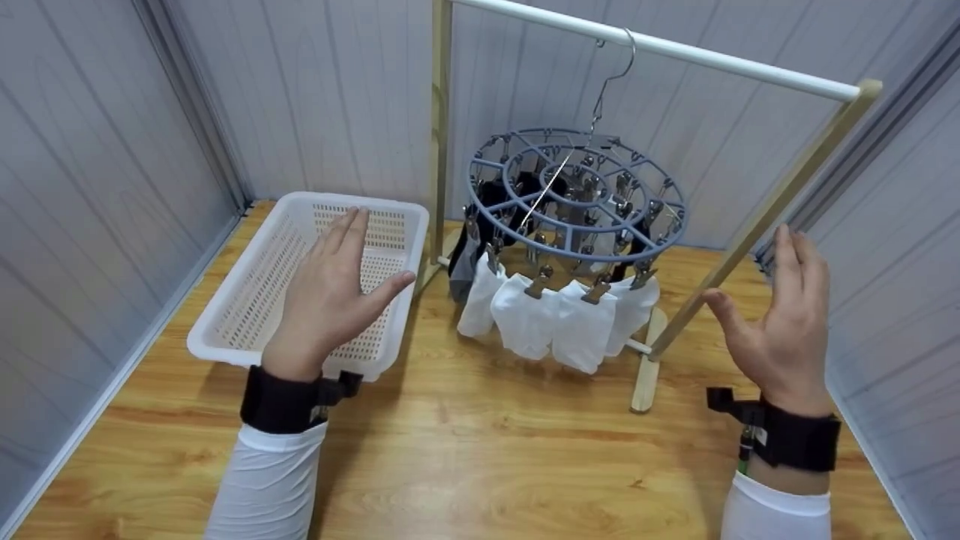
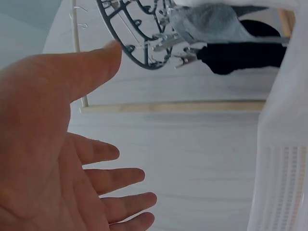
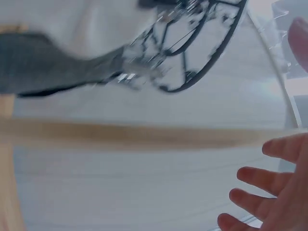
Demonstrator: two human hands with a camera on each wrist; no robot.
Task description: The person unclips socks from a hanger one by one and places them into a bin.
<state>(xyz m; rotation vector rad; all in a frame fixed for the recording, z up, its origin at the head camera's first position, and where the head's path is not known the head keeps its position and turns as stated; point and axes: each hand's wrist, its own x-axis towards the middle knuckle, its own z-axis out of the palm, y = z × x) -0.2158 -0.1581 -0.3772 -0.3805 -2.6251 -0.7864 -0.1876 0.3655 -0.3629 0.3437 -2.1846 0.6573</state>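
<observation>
A round grey-blue clip hanger [image 1: 577, 244] hangs by its metal hook from the white rail of a drying rack. White socks [image 1: 525, 319] are clipped along its near side, with grey and black socks [image 2: 240, 53] on other clips. My left hand [image 1: 326, 289], fingers straight and thumb spread, is held over the white plastic basket [image 1: 196, 341] and holds nothing. To the right of the rack my right hand [image 1: 787, 322] is raised with its fingers extended, also holding nothing. In the right wrist view its fingers [image 3: 264, 180] stand apart from the hanger.
The rack's right wooden post [image 1: 765, 214] slants between the hanger and my right hand. Its left post [image 1: 440, 135] stands beside the basket. Panelled walls [image 1: 330, 97] enclose the wooden tabletop [image 1: 487, 457] at the back and both sides.
</observation>
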